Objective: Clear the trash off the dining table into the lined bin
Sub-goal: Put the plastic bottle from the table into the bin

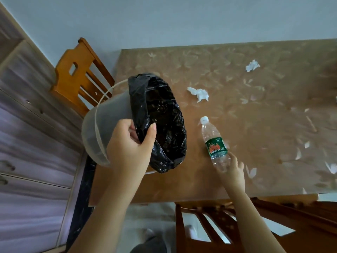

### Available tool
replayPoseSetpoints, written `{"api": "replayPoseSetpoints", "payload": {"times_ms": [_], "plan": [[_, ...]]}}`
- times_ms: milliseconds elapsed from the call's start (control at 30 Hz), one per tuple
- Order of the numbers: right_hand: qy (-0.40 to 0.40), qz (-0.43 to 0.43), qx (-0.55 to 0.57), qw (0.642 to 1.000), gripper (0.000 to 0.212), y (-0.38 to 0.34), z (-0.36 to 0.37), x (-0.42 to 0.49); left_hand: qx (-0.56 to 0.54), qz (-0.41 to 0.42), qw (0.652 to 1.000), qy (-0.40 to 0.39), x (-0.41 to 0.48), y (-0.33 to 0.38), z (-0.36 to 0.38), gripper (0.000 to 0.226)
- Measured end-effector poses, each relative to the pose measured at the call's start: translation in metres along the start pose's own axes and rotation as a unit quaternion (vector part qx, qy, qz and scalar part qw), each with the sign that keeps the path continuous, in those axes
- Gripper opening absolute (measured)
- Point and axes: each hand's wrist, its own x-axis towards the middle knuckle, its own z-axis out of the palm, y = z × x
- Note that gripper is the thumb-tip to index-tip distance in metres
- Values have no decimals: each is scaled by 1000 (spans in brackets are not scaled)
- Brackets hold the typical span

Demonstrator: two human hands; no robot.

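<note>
My left hand [130, 147] grips the rim of a translucent bin [102, 128] lined with a black bag [164, 125]. The bin is tilted, with its mouth facing the table's left end. A clear plastic bottle [215, 143] with a green label and white cap lies on the brown patterned table [255, 125]. My right hand [234, 170] is on the bottle's bottom end, fingers around it. One crumpled white tissue [199, 94] lies beyond the bottle. A second tissue [252, 65] lies farther back to the right.
One wooden chair [80, 73] stands at the table's far left corner, and another chair [255, 225] sits at the near edge below my right arm. Against the left wall is a wooden cabinet with drawers [27, 143]. A grey wall runs behind the table.
</note>
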Motion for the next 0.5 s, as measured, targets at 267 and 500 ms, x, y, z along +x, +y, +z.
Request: {"api": "replayPoseSetpoints", "payload": {"times_ms": [267, 500], "plan": [[31, -39, 110, 993, 58, -29, -6, -5, -20, -14, 1000, 11, -4, -3, 0, 32], [70, -165, 242, 953, 51, -91, -28, -24, -20, -16, 999, 40, -4, -1, -5, 29]]}}
